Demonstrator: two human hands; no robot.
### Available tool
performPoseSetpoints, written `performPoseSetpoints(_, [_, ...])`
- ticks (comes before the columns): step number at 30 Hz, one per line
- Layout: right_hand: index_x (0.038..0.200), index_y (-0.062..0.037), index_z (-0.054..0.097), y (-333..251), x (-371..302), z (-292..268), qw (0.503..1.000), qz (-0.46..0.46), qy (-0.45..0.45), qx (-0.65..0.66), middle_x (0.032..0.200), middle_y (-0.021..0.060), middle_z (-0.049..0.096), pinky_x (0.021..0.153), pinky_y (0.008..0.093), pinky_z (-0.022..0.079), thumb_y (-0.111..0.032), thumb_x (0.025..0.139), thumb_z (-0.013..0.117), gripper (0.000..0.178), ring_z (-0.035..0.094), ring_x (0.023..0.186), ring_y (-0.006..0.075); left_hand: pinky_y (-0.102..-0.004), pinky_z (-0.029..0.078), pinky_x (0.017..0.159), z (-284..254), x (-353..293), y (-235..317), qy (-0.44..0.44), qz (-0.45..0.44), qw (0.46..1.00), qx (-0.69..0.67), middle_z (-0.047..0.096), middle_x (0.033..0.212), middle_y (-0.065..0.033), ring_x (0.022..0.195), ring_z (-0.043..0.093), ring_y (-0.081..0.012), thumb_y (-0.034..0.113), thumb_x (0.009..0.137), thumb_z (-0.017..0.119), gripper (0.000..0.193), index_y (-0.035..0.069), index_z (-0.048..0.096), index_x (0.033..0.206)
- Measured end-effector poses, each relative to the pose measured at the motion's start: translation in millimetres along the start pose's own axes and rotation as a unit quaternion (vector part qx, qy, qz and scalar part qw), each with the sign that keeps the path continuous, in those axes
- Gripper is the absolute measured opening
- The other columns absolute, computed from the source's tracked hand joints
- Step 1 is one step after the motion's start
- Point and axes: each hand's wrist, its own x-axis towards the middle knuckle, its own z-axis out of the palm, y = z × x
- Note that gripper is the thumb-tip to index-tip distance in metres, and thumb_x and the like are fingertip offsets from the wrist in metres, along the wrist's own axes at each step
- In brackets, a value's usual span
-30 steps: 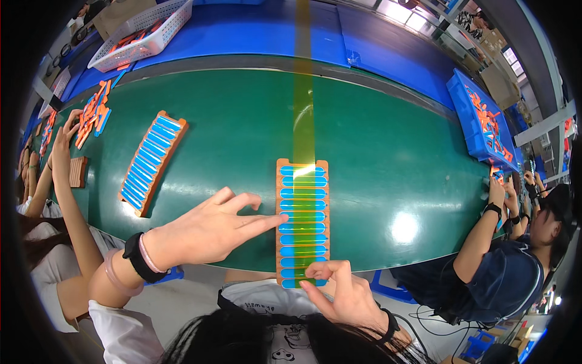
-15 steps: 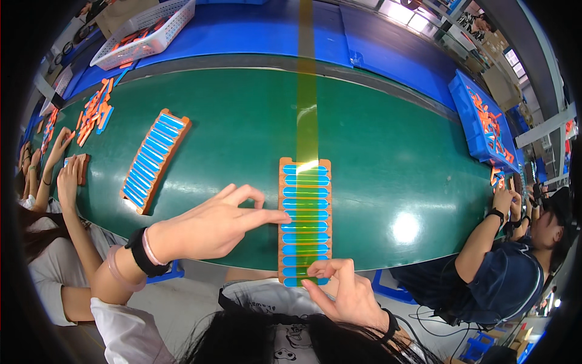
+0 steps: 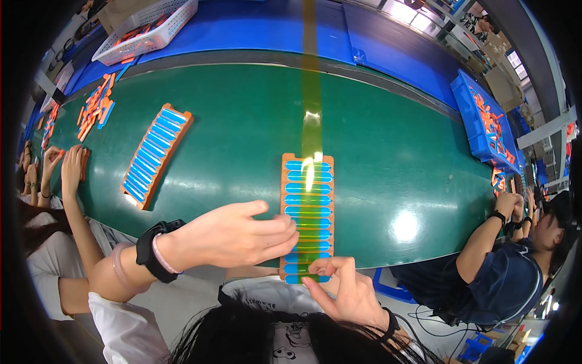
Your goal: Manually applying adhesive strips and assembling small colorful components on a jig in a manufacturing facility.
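An orange-brown slotted tray (image 3: 284, 182) lies lengthwise in front of me, its slots filled with several blue strips (image 3: 292, 199). A see-through yellow tape (image 3: 312, 124) runs from the far side down over the tray's middle. My left hand (image 3: 233, 236) rests at the tray's left edge, fingers stretched out and lying on the strips beside the tape, holding nothing. At the tray's near end, the thumb and forefinger of my right hand (image 3: 348, 294) close on the tape's end; their exact grip is partly hidden.
A second filled tray (image 3: 156, 155) lies at the left on the green table (image 3: 230, 127). Orange and blue pieces (image 3: 97, 106) are heaped beyond it. A white basket (image 3: 145, 36) stands far left, a blue crate (image 3: 479, 130) at right. Co-workers sit on both sides.
My left hand has slid nearer along the tray's left edge, its fingers now drawn closer together. My right hand stays at the near end.
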Motion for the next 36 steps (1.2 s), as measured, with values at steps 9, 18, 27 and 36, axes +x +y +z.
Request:
performPoseSetpoints(9, [0.086,0.0038,0.040,-4.6,2.6,-1.5,1.000,0.006,-0.007,-0.024,0.073,0.0126,0.056,0.053,0.0281,0.047,-0.009,0.073,0.066,0.032,0.059,0.061,0.0233,-0.0345,0.038,0.078,1.0,2.0,-40.8,0.010,-0.162,0.978,-0.130,0.054,0.109,-0.0030,0.096,0.045,-0.0247,-0.002,0.066,0.050,0.038,0.007,0.050,0.103])
performPoseSetpoints(18, [0.086,0.0039,0.039,-3.3,3.4,-3.0,1.000,0.000,-0.011,-0.014,0.072,0.0130,0.056,0.053,0.0294,0.047,-0.009,0.074,0.065,0.031,0.059,0.060,0.0245,-0.0338,0.037,0.080,2.4,0.6,-46.2,-0.043,-0.144,0.977,-0.151,0.049,0.115,-0.0015,0.096,0.044,-0.0245,-0.005,0.065,0.049,0.045,0.010,0.050,0.107])
performPoseSetpoints(27, [0.087,0.0031,0.036,-13.4,8.5,-4.0,0.998,0.054,-0.033,-0.022,0.073,0.0128,0.056,0.049,0.0314,0.048,-0.012,0.076,0.064,0.033,0.060,0.061,0.0237,-0.0269,0.042,0.082,31.9,39.7,-101.5,0.238,-0.456,0.677,-0.526,0.051,0.107,-0.0091,0.096,0.052,-0.0161,0.016,0.084,0.052,0.039,-0.001,0.036,0.114])
performPoseSetpoints(36, [0.092,0.0008,0.032,-25.8,37.3,-11.1,0.980,0.175,-0.097,0.013,0.084,0.0184,0.049,0.050,0.0377,0.048,-0.015,0.080,0.058,0.033,0.059,0.065,0.0304,-0.0246,0.044,0.080,59.7,74.9,-102.3,0.254,-0.423,0.586,-0.643,0.063,0.091,-0.0106,0.086,0.057,-0.0119,0.019,0.086,0.051,0.028,-0.008,0.057,0.093])
